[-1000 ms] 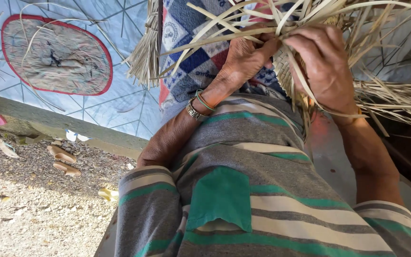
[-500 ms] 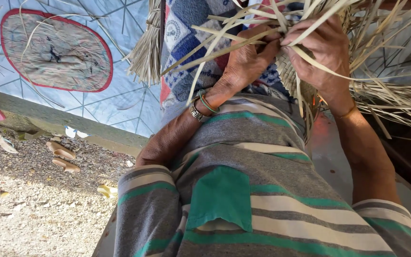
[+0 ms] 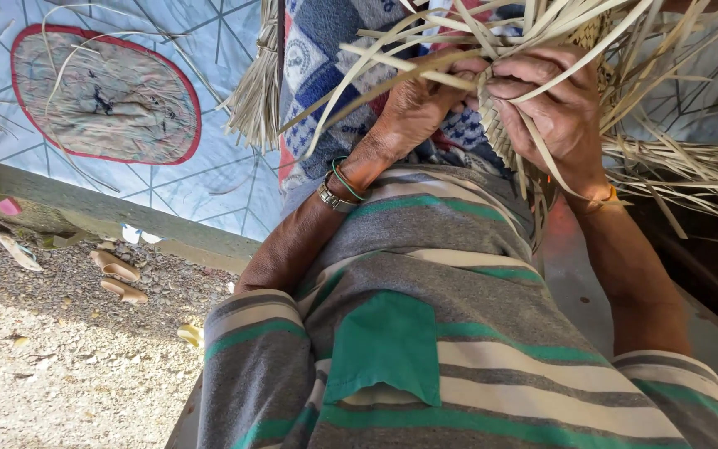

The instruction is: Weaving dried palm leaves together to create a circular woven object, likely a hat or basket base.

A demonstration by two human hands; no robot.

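— Since a second ago, what has moved?

— Both hands have drawn closer together on the woven palm-leaf piece (image 3: 504, 125), and the loose strips fan out a little differently over the knuckles.

— What is the left hand (image 3: 413, 104) doing?

— Its fingers are curled shut around the strips on the left edge of the weave. Bangles (image 3: 344, 181) and a wristwatch sit on that wrist.

— And the right hand (image 3: 554, 104)?

— Its fingers (image 3: 513, 83) are bent over the woven part, pinching a strip against it. A thin orange band circles the wrist.

— Where is the weave itself?

— Held up between the two hands, above the lap, just beyond the striped grey-and-green shirt (image 3: 425, 333). Long dry leaf strips (image 3: 683, 166) trail off to the right.

— Anything else around?

— A checked blue cloth (image 3: 326, 50) lies under the hands, a printed mat (image 3: 101, 104) further left, and sandals (image 3: 114, 274) rest on the gravel ground (image 3: 51, 374).
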